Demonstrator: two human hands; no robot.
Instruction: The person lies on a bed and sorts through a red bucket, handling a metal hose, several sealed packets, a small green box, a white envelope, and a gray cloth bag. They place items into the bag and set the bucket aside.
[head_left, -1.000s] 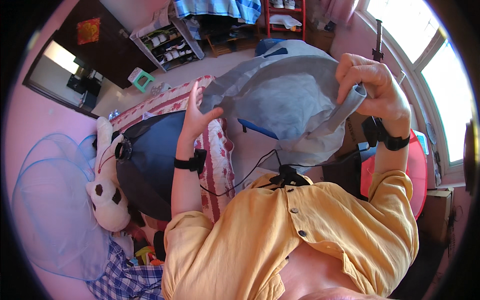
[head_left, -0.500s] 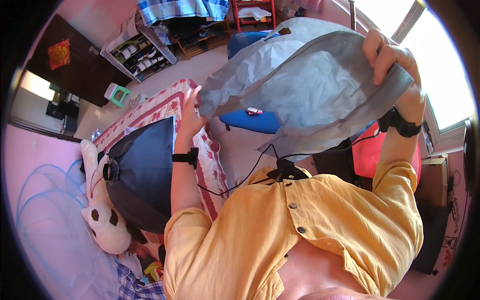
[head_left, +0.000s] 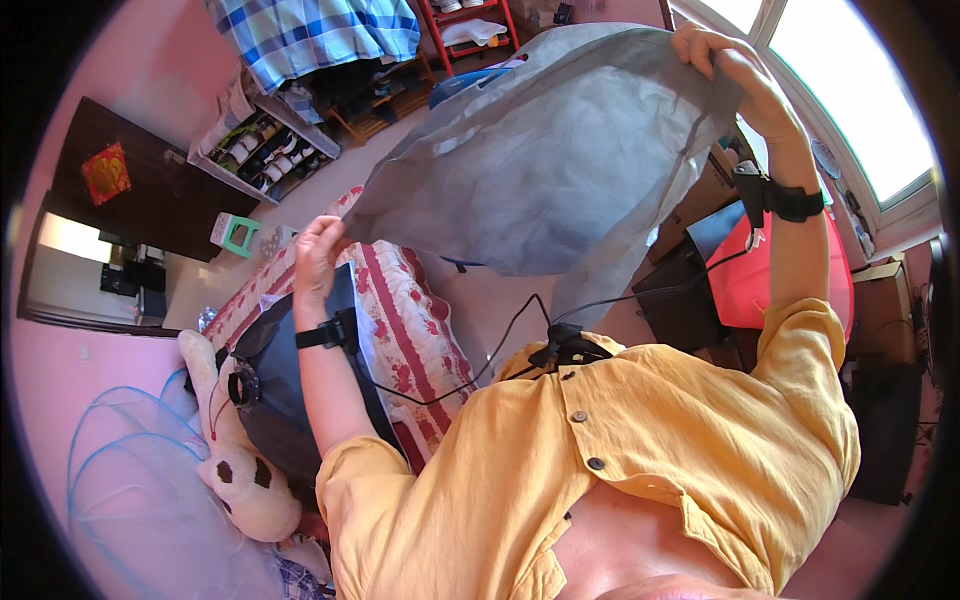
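Note:
A large grey sheet of thin, see-through fabric (head_left: 530, 160) is spread in the air between my two hands. My left hand (head_left: 318, 252) pinches its near left corner, over the bed. At the upper right, near the window, my right hand (head_left: 728, 68) is raised and closed round the other end's folded edge. The cloth sags between them, and a loose flap hangs down near my chest. Whether it is a single sheet or a bag cannot be made out. Both wrists wear black straps, and a black cable (head_left: 440, 398) runs across my front.
A bed with a red-patterned cover (head_left: 400, 310) lies at left, bearing a dark fabric cone with a round ring (head_left: 270, 400) and a white plush toy (head_left: 245, 490). A red bag (head_left: 750, 280) stands at right. Beyond are a shoe rack (head_left: 265, 150) and a green-and-white stool (head_left: 238, 235).
My left hand, open beside the cloth before, has moved left and closed on its corner. My right hand has risen up and left. The cloth is now stretched wider.

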